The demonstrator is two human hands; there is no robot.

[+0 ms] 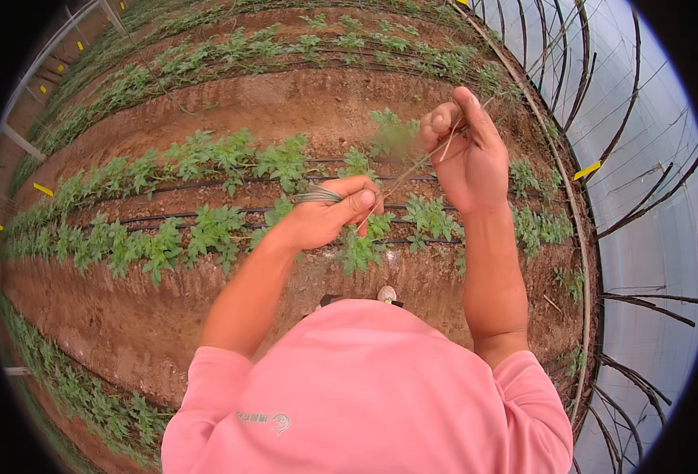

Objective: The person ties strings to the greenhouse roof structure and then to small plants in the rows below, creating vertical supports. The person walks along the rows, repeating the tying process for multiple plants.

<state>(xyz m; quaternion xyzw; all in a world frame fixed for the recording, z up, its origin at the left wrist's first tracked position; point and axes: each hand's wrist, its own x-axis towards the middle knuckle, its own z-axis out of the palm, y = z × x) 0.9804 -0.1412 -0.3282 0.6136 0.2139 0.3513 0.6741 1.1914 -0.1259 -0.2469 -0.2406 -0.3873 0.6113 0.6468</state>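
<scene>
My left hand (340, 213) is closed on a bundle of thin greenish twine (316, 194), which loops out over the back of the fingers. From there a thin strand (411, 172) runs up and right to my right hand (467, 145), which is raised higher with the palm turned inward. The strand passes between its thumb and fingers, and a short piece hangs beside the palm. Beneath both hands grow leafy green plants (361, 243), which look like young tomato plants, in rows on brown soil.
Black drip hoses (207, 181) run along the plant rows. More rows (349, 41) lie farther off and at the lower left. At the right, a pale plastic film wall (639, 260) with dark branches rises behind a long pole (583, 296). Yellow tags (587, 170) hang at both sides.
</scene>
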